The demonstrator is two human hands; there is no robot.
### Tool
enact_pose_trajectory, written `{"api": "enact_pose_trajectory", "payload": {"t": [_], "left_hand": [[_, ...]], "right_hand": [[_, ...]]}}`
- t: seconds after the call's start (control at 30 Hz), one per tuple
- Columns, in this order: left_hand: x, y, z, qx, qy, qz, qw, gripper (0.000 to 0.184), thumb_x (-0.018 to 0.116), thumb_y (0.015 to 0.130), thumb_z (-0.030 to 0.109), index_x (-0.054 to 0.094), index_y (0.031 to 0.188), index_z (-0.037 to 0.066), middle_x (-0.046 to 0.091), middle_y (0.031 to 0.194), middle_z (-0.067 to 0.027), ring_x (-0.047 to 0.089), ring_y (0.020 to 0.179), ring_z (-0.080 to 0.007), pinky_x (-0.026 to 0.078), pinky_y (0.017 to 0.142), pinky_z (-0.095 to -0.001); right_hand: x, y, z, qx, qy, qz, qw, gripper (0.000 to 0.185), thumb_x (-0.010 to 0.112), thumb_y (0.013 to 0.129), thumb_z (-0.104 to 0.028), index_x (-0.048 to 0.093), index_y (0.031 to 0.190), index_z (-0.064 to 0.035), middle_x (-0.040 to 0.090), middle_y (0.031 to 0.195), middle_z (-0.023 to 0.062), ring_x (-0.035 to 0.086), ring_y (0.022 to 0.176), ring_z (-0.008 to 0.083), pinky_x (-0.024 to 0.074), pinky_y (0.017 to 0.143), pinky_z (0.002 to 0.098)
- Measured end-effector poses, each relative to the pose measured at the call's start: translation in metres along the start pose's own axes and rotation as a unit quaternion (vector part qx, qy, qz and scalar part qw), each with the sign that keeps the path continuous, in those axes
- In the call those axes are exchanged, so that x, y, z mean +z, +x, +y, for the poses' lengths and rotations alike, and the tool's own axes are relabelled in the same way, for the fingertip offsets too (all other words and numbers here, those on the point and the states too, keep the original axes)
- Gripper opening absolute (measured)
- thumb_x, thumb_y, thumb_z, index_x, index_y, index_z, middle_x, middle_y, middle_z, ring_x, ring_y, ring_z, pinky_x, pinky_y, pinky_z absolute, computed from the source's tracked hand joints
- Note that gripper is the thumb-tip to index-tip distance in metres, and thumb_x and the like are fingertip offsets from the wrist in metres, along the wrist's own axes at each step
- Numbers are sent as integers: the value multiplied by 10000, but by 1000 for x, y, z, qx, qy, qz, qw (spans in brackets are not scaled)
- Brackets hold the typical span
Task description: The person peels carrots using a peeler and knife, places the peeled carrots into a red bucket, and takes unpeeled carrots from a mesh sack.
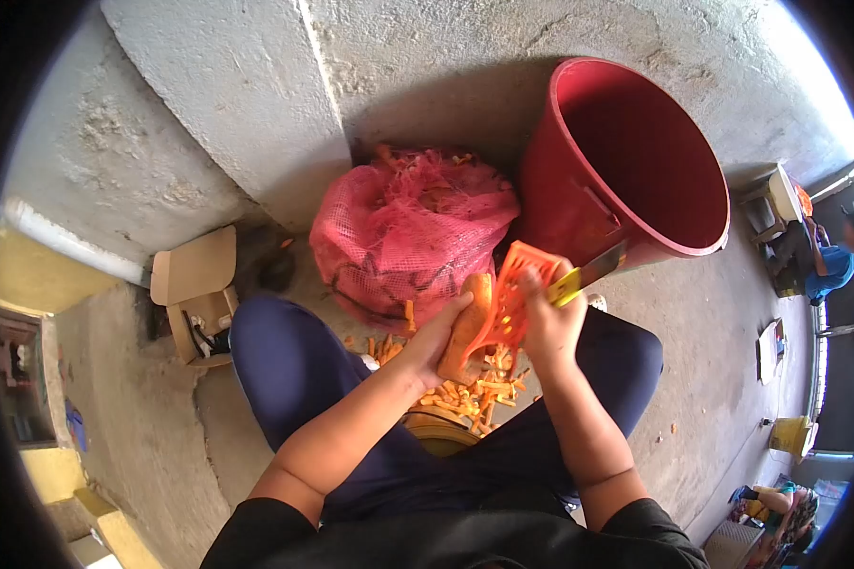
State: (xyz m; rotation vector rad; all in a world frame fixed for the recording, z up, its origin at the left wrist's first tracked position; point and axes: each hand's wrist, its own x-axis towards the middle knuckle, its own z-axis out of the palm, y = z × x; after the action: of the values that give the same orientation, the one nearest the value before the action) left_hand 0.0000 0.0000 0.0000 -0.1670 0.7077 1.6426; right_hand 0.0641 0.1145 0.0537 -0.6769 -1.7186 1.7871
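Note:
A large carrot (467, 332) is held in my left hand (435, 343), its fingers wrapped round the lower side. My right hand (548, 322) grips an orange slotted plastic tool (517, 284) that lies against the carrot's right side. A knife with a yellow handle (566, 287) and a dark blade (603, 265) also sticks out of my right hand, pointing up and right. Below both hands, between my knees, many carrot pieces (460, 398) lie in and around a yellowish round container (441, 429).
A pink mesh sack (413, 232) stands ahead, beside a big red tub (579, 180). An open cardboard box (194, 270) is at the left. At far right sit a person in blue (830, 270) and another person (778, 503), near a yellow bucket (789, 434).

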Motion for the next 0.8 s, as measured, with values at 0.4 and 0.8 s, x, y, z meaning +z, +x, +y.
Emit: {"api": "enact_pose_trajectory", "payload": {"t": [0.4, 0.8], "left_hand": [[11, -9, 8, 46, -30, 40, 998, 401, 321, 900, 395, 454, 1114, 84, 559, 1022, -69, 580, 864, -162, 497, 709, -302], [-1, -14, -3, -39, 26, -49, 998, 471, 375, 858, 471, 450, 1066, 55, 573, 809, -110, 587, 670, -190, 500, 577, -313]], "right_hand": [[20, -10, 14, -98, -95, 10, 991, 135, 579, 799, -127, 534, 825, -1, 564, 628, 63, 534, 582, 97, 426, 541, 245], [-43, 82, 37, -55, -44, 266, 961, 126, 555, 824, -132, 511, 731, -59, 442, 611, -53, 369, 534, 30, 312, 485, 190]]}}
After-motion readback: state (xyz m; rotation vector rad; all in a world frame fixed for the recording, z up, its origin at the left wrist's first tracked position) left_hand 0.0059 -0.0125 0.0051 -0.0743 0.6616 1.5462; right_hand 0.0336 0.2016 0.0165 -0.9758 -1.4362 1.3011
